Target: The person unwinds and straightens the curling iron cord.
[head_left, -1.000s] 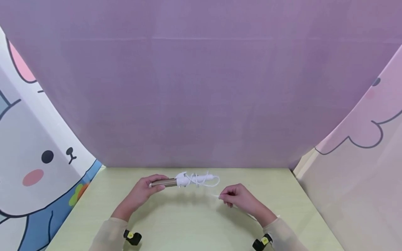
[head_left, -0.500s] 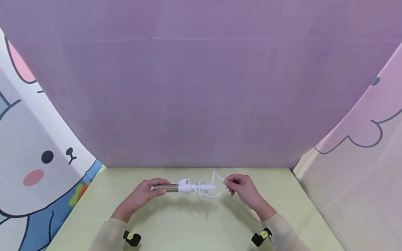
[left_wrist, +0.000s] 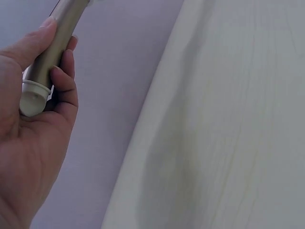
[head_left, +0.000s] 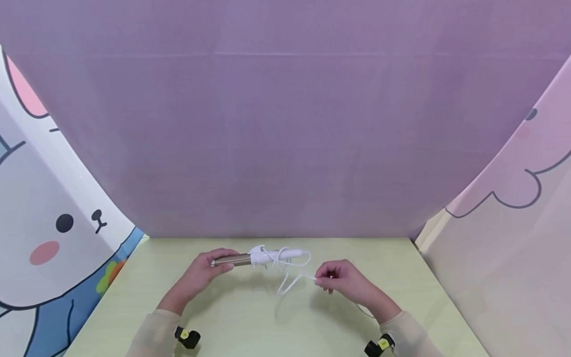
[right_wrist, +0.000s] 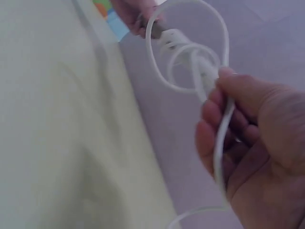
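Plainly, two pale sleeves [head_left: 156,334] came in nearest, each with a black wrist camera [head_left: 189,338] at the cuff; past them, the right hand [head_left: 341,280] pinched a white cord [right_wrist: 219,148] between thumb and fingers, a slack length of it trailing back by the wrist; across from it, the left hand [head_left: 202,272] grasped a curling iron [head_left: 258,256] by its bronze barrel [head_left: 236,260], fingers curled round it close to the pale end cap [left_wrist: 33,101]; the iron hung nearly level above the table [head_left: 267,322], its white handle [head_left: 292,254] pointing to the right, with loose loops of cord crossing about it.

The likeliest trouble, to judge by those loops, was a snarl; a pull on the pinched stretch could have drawn the overlapping turns tight round the handle instead of freeing them; a sharp tug might also have turned the iron in the left hand, since the grasp sat at the far tip of a smooth-looking barrel; the slack behind the right wrist could have caught on the cuff; farthest off stood a purple backdrop [head_left: 285,124], flanked by printed panels [head_left: 44,198].
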`<act>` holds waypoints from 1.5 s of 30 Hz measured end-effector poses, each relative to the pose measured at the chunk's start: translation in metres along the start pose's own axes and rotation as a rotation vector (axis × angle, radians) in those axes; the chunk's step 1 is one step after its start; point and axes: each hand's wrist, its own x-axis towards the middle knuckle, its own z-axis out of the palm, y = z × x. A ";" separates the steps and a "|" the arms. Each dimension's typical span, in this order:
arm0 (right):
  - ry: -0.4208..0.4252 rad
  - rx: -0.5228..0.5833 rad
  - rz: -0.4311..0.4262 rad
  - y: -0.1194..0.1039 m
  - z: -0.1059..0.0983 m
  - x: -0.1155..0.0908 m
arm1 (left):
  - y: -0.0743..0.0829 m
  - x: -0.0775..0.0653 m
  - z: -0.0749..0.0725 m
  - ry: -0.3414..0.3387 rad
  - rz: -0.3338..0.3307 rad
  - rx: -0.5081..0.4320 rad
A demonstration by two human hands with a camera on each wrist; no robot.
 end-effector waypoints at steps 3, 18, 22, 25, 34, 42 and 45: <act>-0.040 -0.028 0.026 0.008 0.005 0.000 | 0.003 -0.001 -0.001 -0.011 -0.005 -0.017; 0.200 0.034 0.152 0.029 0.006 0.019 | 0.001 -0.004 0.000 -0.158 0.043 -0.028; 0.266 0.046 0.155 0.025 0.006 0.021 | 0.000 -0.005 0.000 -0.193 0.041 -0.029; 0.319 0.059 0.156 0.022 0.006 0.022 | 0.000 -0.006 0.000 -0.220 0.036 -0.028; 0.473 0.197 0.098 0.009 0.001 0.022 | -0.004 -0.007 0.003 -0.254 0.023 -0.034; 0.486 0.329 0.041 -0.007 -0.003 0.018 | -0.009 -0.006 0.003 -0.188 0.034 0.023; 0.456 0.322 0.043 -0.011 -0.004 0.014 | -0.010 -0.006 0.003 -0.115 0.019 0.053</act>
